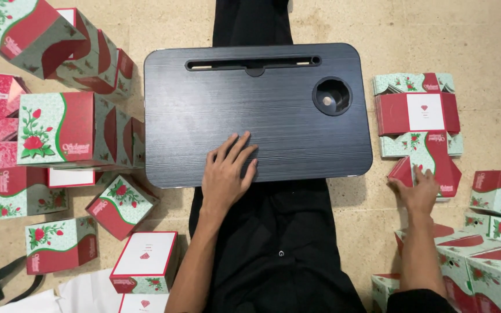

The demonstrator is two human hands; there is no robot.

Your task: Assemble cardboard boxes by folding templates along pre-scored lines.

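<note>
My left hand [227, 171] lies flat, fingers spread, on the near edge of a dark wood-grain lap desk [297, 122] that rests over my black-trousered legs. My right hand [420, 191] reaches out to the right and touches the lower flap of a stack of flat, unfolded red, white and mint-green carton blanks [417, 113] with a rose print, lying on the floor. Whether the fingers grip the flap or only rest on it is unclear.
Folded boxes of the same rose print are piled at the left [65, 130] and stacked at the lower right [488, 255]. The desk has a long slot [253, 62] and a round cup hole [331, 95]. The floor [494, 40] is beige stone.
</note>
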